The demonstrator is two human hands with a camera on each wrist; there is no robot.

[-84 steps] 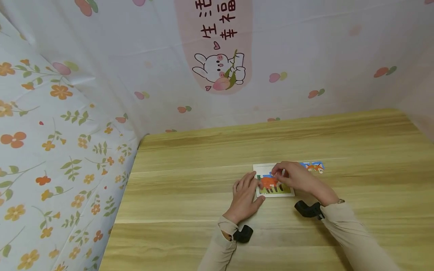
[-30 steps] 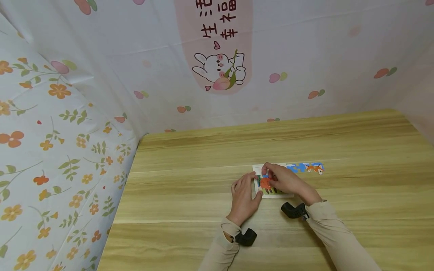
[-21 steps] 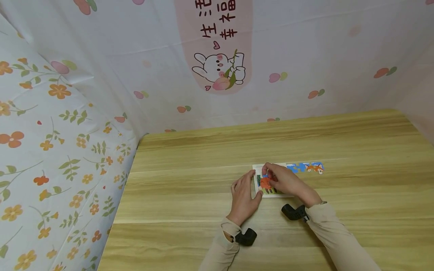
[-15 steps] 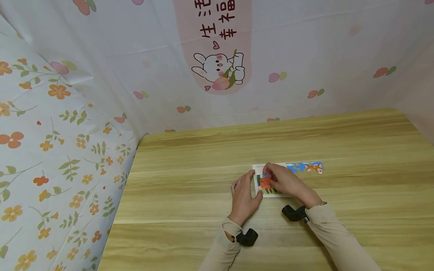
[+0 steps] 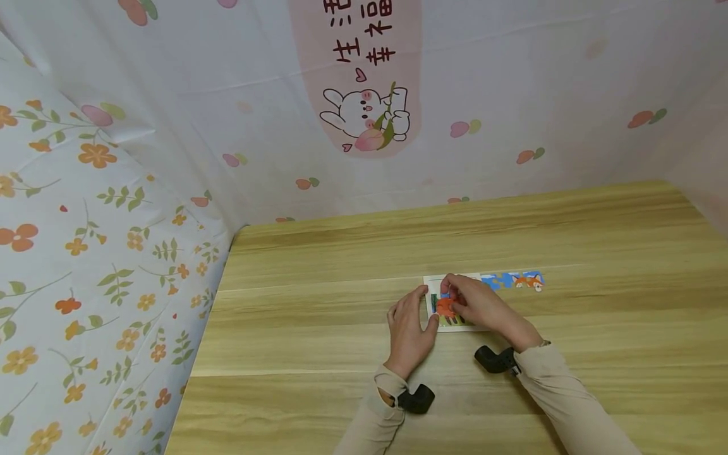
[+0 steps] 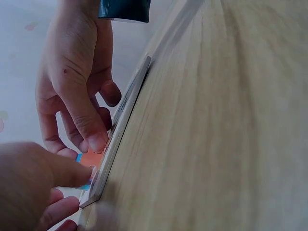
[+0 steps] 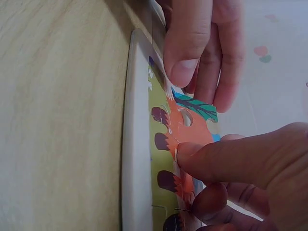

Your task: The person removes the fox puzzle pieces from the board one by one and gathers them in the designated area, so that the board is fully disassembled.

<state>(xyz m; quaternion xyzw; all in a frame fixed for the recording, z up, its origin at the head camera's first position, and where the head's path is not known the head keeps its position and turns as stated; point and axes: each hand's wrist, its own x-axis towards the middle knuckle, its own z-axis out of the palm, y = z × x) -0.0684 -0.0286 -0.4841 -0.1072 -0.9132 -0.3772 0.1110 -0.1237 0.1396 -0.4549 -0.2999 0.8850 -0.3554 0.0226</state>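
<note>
A white-framed jigsaw tray (image 5: 430,284) lies flat on the table, bearing part of an orange fox picture with dark paws on green ground. My left hand (image 5: 409,335) rests along its left side, thumb at the near-left corner and index finger by the far-left one. Over the picture, my right hand (image 5: 483,303) pinches an orange jigsaw piece (image 7: 204,131) between thumb and fingers. In the right wrist view that piece, with its green leaf and blue edge, tilts up from the tray. The left thumb (image 7: 185,72) is close beside it. My right fingers hide part of the picture in the head view.
Right of the tray, blue sky pieces (image 5: 496,282) and fox-face pieces (image 5: 533,282) lie in a row. The wooden table (image 5: 318,303) ends at a printed cloth backdrop (image 5: 500,82); another floral cloth (image 5: 114,265) hangs at the left.
Since the oldest frame, my right hand has shifted left across the tray, uncovering more blue pieces. My left thumb has come up to the tray's corner. Over the last second both hands barely move.
</note>
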